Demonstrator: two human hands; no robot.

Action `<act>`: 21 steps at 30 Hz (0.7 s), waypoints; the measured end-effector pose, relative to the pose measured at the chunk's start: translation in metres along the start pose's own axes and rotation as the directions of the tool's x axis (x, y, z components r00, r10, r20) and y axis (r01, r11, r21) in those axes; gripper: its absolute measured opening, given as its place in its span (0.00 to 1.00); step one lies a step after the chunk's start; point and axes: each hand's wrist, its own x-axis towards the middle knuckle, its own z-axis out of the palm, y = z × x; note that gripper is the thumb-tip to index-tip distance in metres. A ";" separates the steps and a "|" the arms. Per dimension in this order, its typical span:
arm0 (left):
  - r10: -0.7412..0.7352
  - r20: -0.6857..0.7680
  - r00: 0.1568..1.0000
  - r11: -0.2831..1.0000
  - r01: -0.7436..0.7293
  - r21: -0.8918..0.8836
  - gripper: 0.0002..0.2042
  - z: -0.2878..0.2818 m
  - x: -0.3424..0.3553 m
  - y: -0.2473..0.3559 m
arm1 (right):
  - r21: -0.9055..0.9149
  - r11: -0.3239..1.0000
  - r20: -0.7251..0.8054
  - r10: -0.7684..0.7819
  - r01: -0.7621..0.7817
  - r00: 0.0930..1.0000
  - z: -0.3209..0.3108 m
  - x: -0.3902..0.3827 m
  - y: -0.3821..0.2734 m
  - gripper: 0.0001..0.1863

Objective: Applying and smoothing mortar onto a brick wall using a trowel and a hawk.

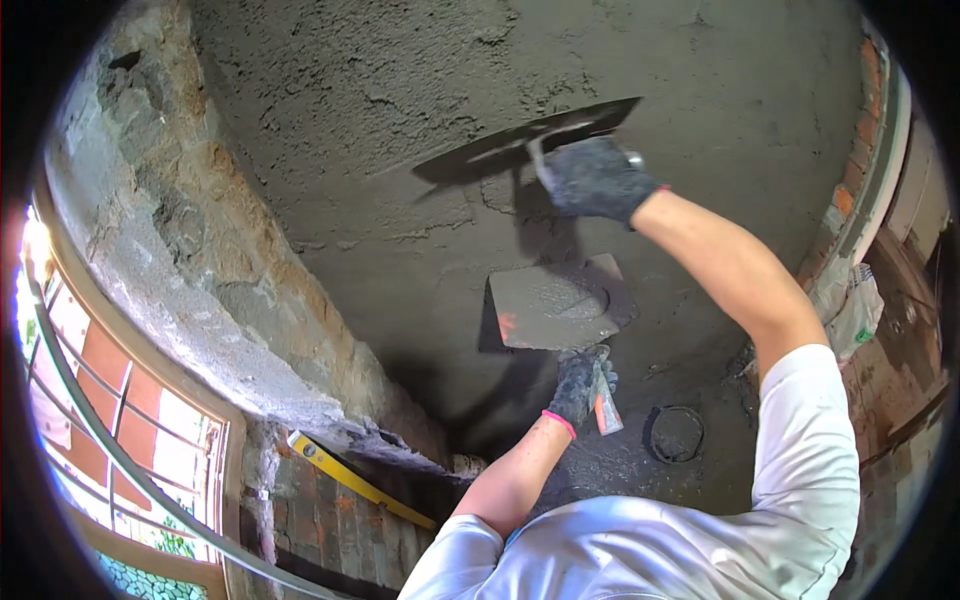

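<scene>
My right hand [597, 180], in a dark glove, grips the handle of a long flat plastering trowel [530, 142] pressed edge-on against a wet grey plastered wall [400, 90]. Lower down, my left hand [579, 385], also gloved with a pink cuff, holds the handle under a square mortar board [560, 303]. The board is smeared with grey mortar and has a round mark on it.
Rough stone and brick wall [190, 250] stands at the left beside a window with bars [120, 420]. A yellow spirit level [355, 480] leans below. A dark round bucket [677, 434] sits on the mortar-covered floor. Brick edge and a white bag [850, 300] are at right.
</scene>
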 end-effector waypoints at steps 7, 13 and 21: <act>0.025 -0.056 0.998 1.000 -0.025 0.002 0.05 0.003 -0.011 0.002 | 0.104 0.984 0.125 0.132 -0.145 0.983 -0.039 0.050 0.064 0.19; -0.025 0.009 1.000 0.999 0.025 -0.024 0.04 0.001 -0.009 0.003 | -0.175 0.962 -0.053 0.204 -0.210 0.978 -0.016 0.019 0.113 0.22; 0.001 0.052 0.999 1.000 -0.002 0.017 0.03 -0.012 0.011 -0.002 | 0.142 0.978 0.191 0.127 -0.156 0.973 0.034 -0.114 -0.073 0.10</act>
